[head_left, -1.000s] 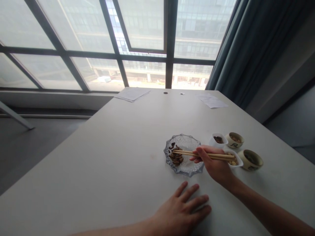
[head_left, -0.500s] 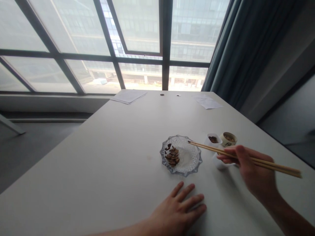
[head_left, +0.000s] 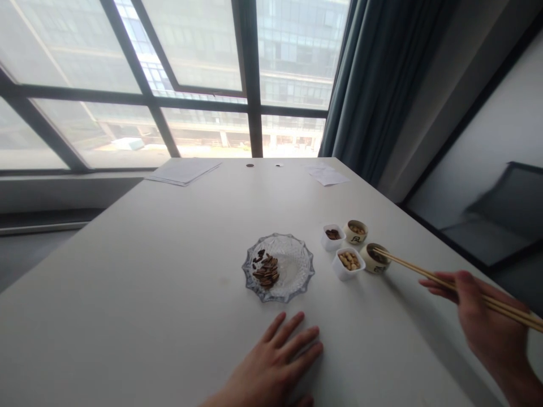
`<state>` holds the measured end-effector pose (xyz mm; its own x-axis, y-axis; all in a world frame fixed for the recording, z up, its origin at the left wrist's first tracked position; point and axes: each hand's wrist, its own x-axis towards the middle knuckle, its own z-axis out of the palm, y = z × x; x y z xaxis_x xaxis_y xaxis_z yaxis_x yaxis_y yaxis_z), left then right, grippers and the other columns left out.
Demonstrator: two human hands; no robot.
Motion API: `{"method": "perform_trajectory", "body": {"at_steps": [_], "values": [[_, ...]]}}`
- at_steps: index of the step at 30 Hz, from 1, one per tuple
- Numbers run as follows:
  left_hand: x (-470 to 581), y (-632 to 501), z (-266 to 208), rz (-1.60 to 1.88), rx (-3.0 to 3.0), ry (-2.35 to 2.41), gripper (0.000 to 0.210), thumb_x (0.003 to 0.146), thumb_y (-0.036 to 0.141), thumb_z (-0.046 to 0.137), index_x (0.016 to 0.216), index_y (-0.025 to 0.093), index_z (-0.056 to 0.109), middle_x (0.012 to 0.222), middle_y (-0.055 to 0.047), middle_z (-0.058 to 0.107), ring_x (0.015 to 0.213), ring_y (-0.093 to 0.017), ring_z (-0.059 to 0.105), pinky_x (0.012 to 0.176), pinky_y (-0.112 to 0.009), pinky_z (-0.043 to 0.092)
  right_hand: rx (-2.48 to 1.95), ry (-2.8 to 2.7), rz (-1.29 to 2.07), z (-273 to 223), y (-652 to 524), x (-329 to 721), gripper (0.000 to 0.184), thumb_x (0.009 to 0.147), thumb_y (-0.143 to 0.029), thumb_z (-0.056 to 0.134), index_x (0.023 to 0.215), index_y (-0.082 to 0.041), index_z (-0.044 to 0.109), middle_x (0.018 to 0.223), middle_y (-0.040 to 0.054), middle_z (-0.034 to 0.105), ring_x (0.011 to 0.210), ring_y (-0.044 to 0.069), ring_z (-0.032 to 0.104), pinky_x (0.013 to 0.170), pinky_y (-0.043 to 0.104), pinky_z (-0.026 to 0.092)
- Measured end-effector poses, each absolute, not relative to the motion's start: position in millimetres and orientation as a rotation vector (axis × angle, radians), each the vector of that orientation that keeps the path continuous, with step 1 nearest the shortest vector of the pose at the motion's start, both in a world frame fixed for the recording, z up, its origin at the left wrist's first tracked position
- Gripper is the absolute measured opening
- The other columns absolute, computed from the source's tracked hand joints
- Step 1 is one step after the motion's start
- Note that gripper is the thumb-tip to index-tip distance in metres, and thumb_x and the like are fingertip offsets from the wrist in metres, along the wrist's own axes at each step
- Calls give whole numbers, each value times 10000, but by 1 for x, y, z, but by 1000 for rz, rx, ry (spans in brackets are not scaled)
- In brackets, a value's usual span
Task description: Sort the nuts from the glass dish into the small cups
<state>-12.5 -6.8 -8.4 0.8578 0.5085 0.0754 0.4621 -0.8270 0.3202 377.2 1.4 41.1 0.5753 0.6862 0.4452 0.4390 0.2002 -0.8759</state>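
Note:
My right hand [head_left: 487,319] grips a pair of wooden chopsticks [head_left: 418,272]. Their tips reach into a beige cup [head_left: 377,270] with a dark mark on its side; its contents look dark. My left hand [head_left: 280,362] lies palm down on the table, fingers spread, just in front of a scalloped clear glass plate [head_left: 297,277]. On the plate's left half are a heap of brown striped seeds [head_left: 267,272] and several small dark pieces [head_left: 258,259]. By the cup stand a white tub of peanuts [head_left: 349,261], a white tub of dark brown pieces [head_left: 333,233] and another beige cup [head_left: 356,232] with light-brown contents.
All of this stands on a long white table [head_left: 161,282]. Stacked paper sheets [head_left: 182,171] lie at its far left, another sheet [head_left: 327,174] at its far right. Beyond are windows and a dark curtain [head_left: 360,85]; a dark chair [head_left: 509,209] is at right.
My right hand has carried the chopsticks from over the plate's right rim rightward, tips now in the beige cup. The view has turned right. My left hand rests as before.

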Motion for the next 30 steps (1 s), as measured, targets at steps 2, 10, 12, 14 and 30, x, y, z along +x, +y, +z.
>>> {"method": "perform_trajectory", "body": {"at_steps": [2,10,12,14,30], "values": [[-12,-7,-9,225,2738,732,767,862,312,740,1563,276,433,1630,-24,409,1541,-351,294,1288,-544,201,-1515,-972,258,40,1,376,347,953,-501,677,889,-175,778,748,68,797,617,205,782,636,244,665],[-12,-7,-7,218,2734,730,752,875,334,743,1561,270,441,1625,-26,419,1536,-356,306,1284,-555,216,-1448,-1009,226,63,7,360,345,963,-504,661,911,-183,776,769,63,791,642,206,777,681,295,667],[-13,-8,-9,246,2729,734,733,900,363,725,1567,272,435,1625,-26,420,1539,-352,299,1289,-553,204,-1372,-1108,245,70,13,340,322,961,-480,671,925,-182,786,775,72,790,648,222,777,692,336,670],[-15,-9,-11,268,2719,736,699,943,417,685,1576,280,423,1632,-21,408,1546,-346,285,1290,-556,198,-1244,-1265,296,75,21,313,276,963,-438,677,923,-193,796,787,76,791,647,227,773,664,349,666],[-19,-10,-34,326,2819,689,647,1074,590,464,1611,249,347,1689,7,286,1565,-341,220,1296,-573,118,-803,-1959,705,52,102,184,262,1017,-297,620,815,-198,755,831,49,738,738,161,691,674,283,537]]}}
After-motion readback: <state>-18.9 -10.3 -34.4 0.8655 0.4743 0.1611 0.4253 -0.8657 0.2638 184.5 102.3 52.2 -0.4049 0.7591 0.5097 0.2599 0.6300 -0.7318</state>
